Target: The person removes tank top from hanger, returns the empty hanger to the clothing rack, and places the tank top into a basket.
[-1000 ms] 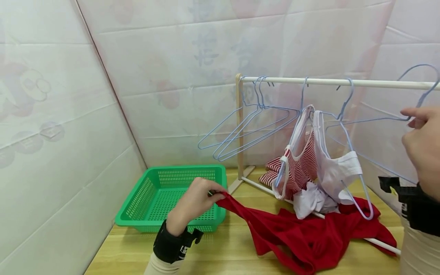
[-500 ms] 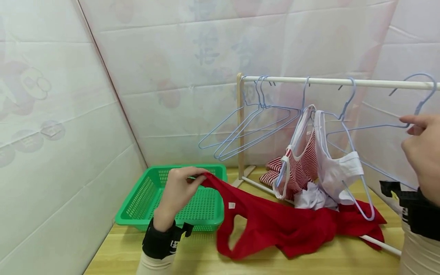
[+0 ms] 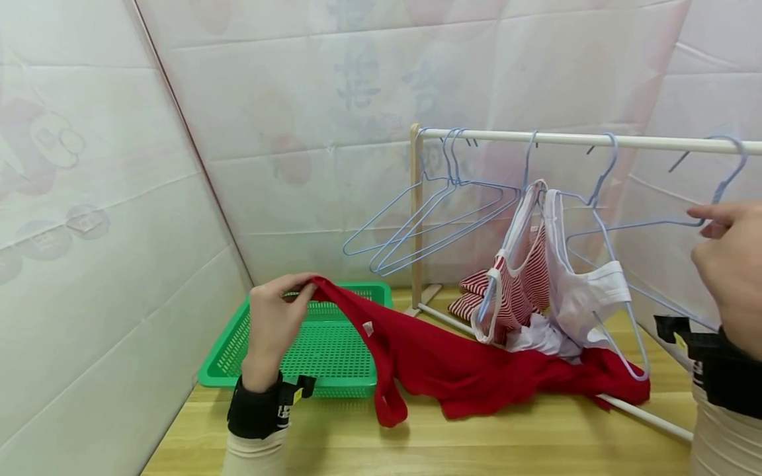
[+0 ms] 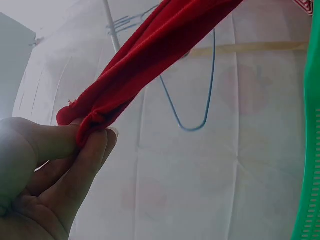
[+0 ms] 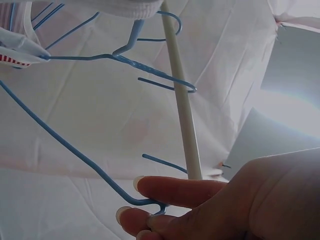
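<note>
My left hand (image 3: 275, 322) pinches one corner of a red tank top (image 3: 440, 354) between thumb and fingers and holds it up over the near part of the green basket. A white label shows near that raised end, and the rest of the cloth trails right across the table, under the hanging clothes. In the left wrist view the red cloth (image 4: 145, 65) stretches away from the fingertips. At the right, my right hand (image 3: 735, 268) pinches a blue hanger (image 3: 655, 223) just below its hook, which hangs over the rail; the right wrist view shows that hanger (image 5: 75, 150) bare.
A white rail (image 3: 571, 139) on a wooden post (image 3: 417, 218) bears several bare blue hangers (image 3: 405, 231) at left. A red-striped top (image 3: 524, 284) and a white top (image 3: 586, 287) hang mid-rail. The green basket (image 3: 333, 391) stands left, beside the patterned wall.
My left hand has moved left and slightly up, pulling the red tank top out across the table towards the basket. The hanger in my right hand has shifted slightly left and lower.
</note>
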`<action>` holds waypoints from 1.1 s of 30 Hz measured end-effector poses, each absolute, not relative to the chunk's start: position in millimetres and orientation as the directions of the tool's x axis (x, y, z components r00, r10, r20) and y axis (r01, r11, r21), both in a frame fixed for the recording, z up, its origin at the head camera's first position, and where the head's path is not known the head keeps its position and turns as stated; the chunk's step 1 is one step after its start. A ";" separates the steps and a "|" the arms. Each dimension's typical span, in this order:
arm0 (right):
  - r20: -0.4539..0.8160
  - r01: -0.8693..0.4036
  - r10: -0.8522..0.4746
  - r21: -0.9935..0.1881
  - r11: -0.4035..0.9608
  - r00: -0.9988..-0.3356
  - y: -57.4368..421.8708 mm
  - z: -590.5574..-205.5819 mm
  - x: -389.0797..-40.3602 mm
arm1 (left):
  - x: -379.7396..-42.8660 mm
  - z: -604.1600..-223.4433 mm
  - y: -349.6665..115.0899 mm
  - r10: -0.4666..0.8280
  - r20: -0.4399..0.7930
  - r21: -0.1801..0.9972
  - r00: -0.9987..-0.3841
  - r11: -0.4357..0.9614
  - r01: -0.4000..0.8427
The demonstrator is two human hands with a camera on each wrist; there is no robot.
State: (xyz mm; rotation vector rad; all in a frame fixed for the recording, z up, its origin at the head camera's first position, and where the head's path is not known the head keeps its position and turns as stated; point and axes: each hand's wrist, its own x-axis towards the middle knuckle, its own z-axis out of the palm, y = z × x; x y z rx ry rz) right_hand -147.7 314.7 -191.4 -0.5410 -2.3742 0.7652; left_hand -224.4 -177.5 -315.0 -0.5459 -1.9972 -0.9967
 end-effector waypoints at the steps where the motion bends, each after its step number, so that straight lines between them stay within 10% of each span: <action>1: 0.408 0.192 0.523 -0.622 0.759 -0.748 314.6 -191.8 -148.0 | -224.6 -314.9 -180.2 0.004 0.818 0.461 -0.576 0.594 0.660; 23: 0.388 0.208 0.487 -0.574 0.792 -0.782 312.5 -199.0 -149.6 | -242.9 -334.9 -215.1 -0.024 0.623 0.517 -0.782 0.763 0.388; 33: 0.612 0.161 0.478 -0.499 0.852 -0.630 299.6 -211.4 -144.4 | -244.4 -338.2 -216.7 0.027 0.541 0.497 -0.841 0.796 0.346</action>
